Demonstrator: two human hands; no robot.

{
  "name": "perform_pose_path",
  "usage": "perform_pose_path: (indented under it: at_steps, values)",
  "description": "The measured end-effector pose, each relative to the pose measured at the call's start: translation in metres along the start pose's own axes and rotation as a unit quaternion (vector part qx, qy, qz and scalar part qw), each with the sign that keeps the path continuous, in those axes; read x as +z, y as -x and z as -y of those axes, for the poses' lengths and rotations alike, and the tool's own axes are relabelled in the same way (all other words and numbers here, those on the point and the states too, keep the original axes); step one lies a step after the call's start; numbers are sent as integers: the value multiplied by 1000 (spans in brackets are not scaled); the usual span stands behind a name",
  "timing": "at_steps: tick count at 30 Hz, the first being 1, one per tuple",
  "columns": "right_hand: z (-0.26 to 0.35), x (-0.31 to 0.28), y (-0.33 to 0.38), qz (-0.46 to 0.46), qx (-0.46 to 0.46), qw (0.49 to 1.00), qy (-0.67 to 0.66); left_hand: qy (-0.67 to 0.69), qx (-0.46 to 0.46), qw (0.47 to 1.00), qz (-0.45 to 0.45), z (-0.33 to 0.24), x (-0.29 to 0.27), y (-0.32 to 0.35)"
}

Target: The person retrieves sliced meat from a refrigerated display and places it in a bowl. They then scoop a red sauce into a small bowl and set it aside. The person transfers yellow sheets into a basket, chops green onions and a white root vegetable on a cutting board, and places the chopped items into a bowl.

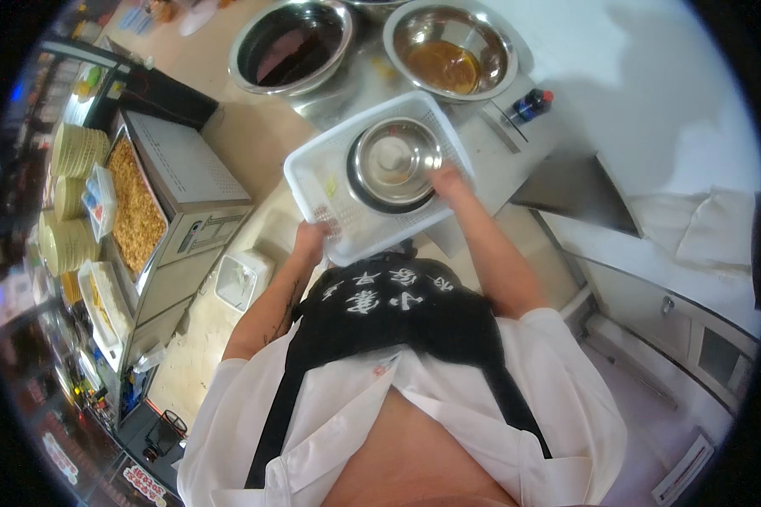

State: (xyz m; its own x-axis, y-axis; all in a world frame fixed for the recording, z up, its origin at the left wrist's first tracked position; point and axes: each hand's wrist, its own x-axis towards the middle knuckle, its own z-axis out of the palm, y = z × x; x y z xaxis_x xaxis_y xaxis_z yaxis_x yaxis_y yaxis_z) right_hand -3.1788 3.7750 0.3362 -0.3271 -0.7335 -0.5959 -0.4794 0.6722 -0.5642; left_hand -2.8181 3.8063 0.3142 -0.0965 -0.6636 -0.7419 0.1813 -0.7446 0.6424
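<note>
A white perforated plastic basket (313, 173) is in front of me, tilted a little across the view. My left hand (313, 241) is closed on its near left corner. Inside the basket sits a shiny round metal bowl (395, 162), with a dark ring showing under its near side. My right hand (450, 184) reaches over the basket's right side and is closed at the bowl's right rim; its fingertips are partly hidden. Small yellow-green and reddish scraps lie on the basket floor, left of the bowl.
Beyond the basket stand a metal basin (292, 46) of dark liquid and another basin (450, 51) holding amber liquid. A dark bottle with a red cap (533, 104) lies to the right. Leftward are a tray of brown crumbly food (135, 207), stacked plates (68, 245) and a white bin (243, 279).
</note>
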Motion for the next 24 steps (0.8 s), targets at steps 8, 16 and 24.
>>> perform_pose_path:
  at_steps: [8, 16, 24]
  values:
    - [7, 13, 27, 8, 23, 980, -196, -35, 15, 999, -29, -6, -6, 1]
    - [12, -46, 86, 8, -22, 946, -323, -53, 30, 995, -85, -26, -20, 21]
    - [-52, -133, 129, -115, 25, 896, -428, -14, 65, 989, -132, -33, -85, 36]
